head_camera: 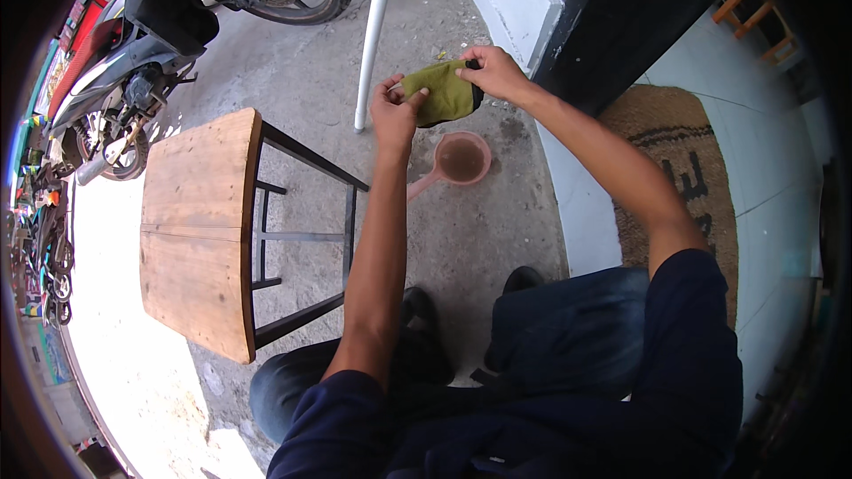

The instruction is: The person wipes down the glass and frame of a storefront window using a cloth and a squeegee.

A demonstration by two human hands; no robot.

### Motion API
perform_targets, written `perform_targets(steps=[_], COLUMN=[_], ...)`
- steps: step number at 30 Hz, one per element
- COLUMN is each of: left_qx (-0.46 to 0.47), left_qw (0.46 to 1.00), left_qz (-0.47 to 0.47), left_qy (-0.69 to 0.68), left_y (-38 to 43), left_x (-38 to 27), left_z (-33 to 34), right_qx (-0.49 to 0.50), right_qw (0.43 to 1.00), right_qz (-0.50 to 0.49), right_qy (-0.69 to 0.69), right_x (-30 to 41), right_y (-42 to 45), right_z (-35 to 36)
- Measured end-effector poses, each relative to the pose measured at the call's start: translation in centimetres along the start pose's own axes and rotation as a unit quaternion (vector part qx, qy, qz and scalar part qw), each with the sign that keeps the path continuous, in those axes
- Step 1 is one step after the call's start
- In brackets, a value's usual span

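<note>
Stretched between my two hands is a small olive-green cloth [440, 94] with a dark edge and a dark underside. My left hand [394, 113] pinches its left side, thumb on top. At the upper right corner, my right hand [494, 73] grips it between thumb and fingers. Below the cloth, a pink plastic dipper [489, 158] rests on the concrete, holding murky brown water [460, 158]. Its handle [421, 185] points toward me and passes partly behind my left forearm.
To the left stands a wooden-topped stool or table [196, 236] on black metal legs. A white pipe [377, 33] rises beyond it, near a parked motorcycle [153, 33]. On the right are a white raised step [586, 233], a black post [619, 20] and a brown doormat [685, 166].
</note>
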State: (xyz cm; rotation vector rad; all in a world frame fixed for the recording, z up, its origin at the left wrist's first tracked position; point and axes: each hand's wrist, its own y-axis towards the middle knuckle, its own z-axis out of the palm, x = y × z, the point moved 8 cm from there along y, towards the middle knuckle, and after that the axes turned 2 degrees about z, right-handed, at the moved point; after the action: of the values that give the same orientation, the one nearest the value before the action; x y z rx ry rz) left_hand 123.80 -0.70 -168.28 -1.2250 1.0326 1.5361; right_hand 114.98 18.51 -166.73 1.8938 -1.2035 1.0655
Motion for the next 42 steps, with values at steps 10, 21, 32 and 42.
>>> perform_targets(steps=[10,21,32,42], left_qx=[0.117,0.192,0.468,0.309], left_qw=[0.989,0.922,0.804,0.767], left_qz=[-0.013,-0.326,-0.226,0.089], left_qy=[-0.087,-0.08,0.288,0.556], left_y=[-0.8,-4.1,-6.2,-4.2], left_x=[-2.5,6.2,8.1,9.5], left_z=[0.9,1.3,5.2,3.5], right_qx=[0.023,0.023,0.121,0.237], right_qw=[0.996,0.927,0.94,0.863], right_qz=[0.027,-0.296,-0.113,-0.036], right_qy=[0.078,-0.23,-0.298,-0.444], right_x=[3.4,5.6,-2.0,-2.3], right_y=[-0.6,-6.3,-9.0,-7.9], right_z=[2.2,4.8,8.7,10.8])
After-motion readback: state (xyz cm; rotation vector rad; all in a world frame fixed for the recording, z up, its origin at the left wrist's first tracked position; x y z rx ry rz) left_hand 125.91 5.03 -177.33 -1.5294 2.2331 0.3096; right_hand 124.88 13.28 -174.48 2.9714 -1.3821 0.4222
